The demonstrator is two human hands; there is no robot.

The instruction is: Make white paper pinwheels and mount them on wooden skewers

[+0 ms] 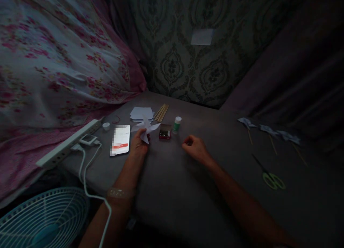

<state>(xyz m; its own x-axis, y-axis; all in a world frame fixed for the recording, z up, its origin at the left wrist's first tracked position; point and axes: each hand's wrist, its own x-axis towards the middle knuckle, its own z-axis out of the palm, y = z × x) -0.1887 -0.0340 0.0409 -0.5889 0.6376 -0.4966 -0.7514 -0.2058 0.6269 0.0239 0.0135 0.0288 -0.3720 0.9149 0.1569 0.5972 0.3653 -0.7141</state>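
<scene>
A white folded-paper pinwheel (152,127) is pinched between the thumb and fingers of my left hand (139,143), above the grey tabletop. Opposite it, my right hand (198,150) has thumb and forefinger curled together; anything between them is too small to make out. Between the hands sits an open small red box (165,137) with tiny dark and shiny pieces inside. A green-and-white glue stick (176,125) stands upright just behind the box, to its right. Farther back lie a stack of white paper (141,113) and a bundle of wooden sticks (162,113).
At right lie paper pinwheels on sticks (246,122) and green-handled scissors (272,180). On the left are a lit phone (124,139), a white cap (106,126) and a power strip (67,143) with cables. A blue fan (45,223) stands below the table edge.
</scene>
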